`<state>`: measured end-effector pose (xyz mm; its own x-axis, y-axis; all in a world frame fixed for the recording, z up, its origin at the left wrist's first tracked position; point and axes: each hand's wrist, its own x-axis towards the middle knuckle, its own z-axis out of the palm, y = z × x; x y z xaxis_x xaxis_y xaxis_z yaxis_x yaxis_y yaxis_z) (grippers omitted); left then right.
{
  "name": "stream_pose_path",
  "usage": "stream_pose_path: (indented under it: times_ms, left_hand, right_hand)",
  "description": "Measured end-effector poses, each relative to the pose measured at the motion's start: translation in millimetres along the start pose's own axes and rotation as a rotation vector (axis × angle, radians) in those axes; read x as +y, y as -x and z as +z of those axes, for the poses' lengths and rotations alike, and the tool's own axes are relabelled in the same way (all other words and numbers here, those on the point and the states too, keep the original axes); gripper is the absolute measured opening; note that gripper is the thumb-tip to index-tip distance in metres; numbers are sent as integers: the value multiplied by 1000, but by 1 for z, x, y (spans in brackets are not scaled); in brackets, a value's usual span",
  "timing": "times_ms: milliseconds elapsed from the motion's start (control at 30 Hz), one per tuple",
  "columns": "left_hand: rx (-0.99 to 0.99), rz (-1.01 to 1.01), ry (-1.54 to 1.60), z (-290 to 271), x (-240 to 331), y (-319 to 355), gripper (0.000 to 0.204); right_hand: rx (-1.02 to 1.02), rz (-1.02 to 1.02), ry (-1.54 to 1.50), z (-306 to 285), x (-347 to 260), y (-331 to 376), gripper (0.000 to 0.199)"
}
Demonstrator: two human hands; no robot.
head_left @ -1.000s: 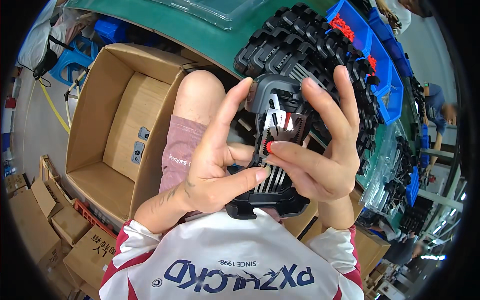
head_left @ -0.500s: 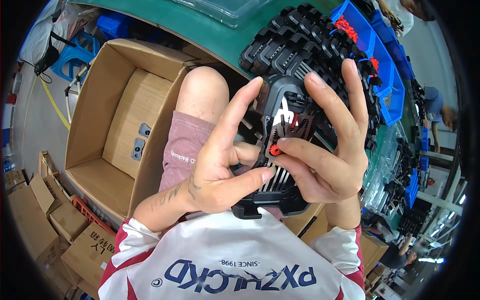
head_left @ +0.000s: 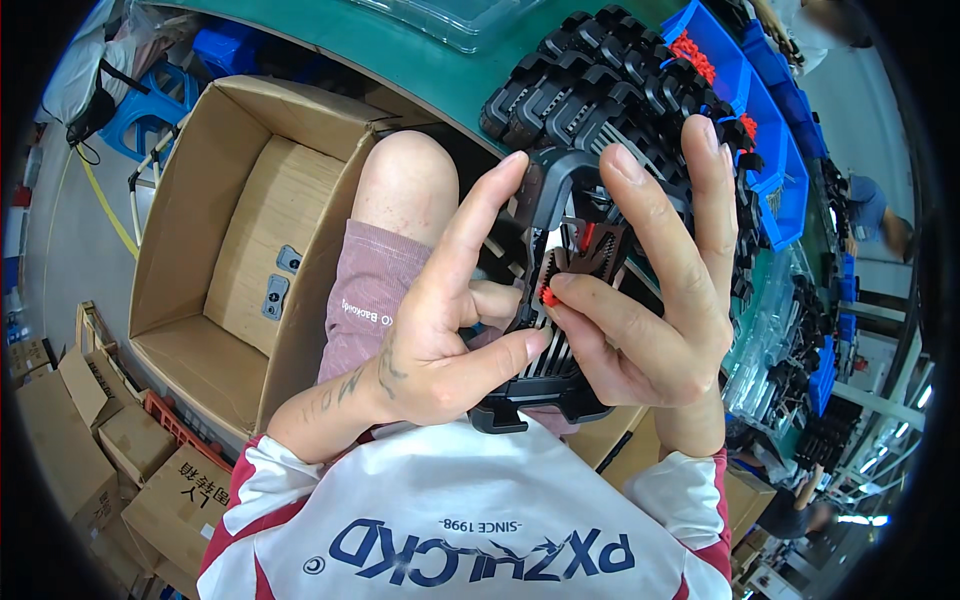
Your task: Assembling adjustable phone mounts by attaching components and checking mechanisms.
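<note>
A black plastic holder with bent corner clamps and metal strips is tilted in front of my chest. My left hand grips its left side, the thumb lying over the metal strips and the index finger reaching up along the far corner. Inside the open frame is a small toothed mechanism with a red piece. My right hand pinches a small red gear between thumb and index finger against the mechanism; its other fingers are raised and spread. My fingertips partly cover the gear.
On the green table, several similar black holders are stacked. Blue bins beyond hold red parts. To my left stands an open cardboard box with two grey plates inside. Other people work at the far right.
The holder has tilted slightly, so its inside shows at a steeper angle. My right hand has turned a little with it, still pinching the red gear; my left hand has hardly moved.
</note>
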<state>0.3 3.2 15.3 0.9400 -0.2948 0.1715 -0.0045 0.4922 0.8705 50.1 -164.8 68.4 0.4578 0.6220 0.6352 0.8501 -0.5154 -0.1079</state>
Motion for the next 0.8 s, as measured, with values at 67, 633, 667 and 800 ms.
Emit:
stream_pose_path:
  times_ms: [67, 633, 667, 800]
  left_hand:
    - [14, -13, 13, 1, 0, 1, 91]
    - [59, 40, -172, 2, -7, 5, 89]
    - [60, 45, -190, 2, -8, 5, 89]
    - [62, 73, -260, 2, -10, 7, 89]
  right_hand:
    - [4, -9, 1, 0, -1, 0, 8]
    - [-69, 94, 4, -3, -2, -1, 11]
    - [-76, 111, -14, -3, -3, -2, 12]
    - [-61, 215, -138, 1, -4, 1, 13]
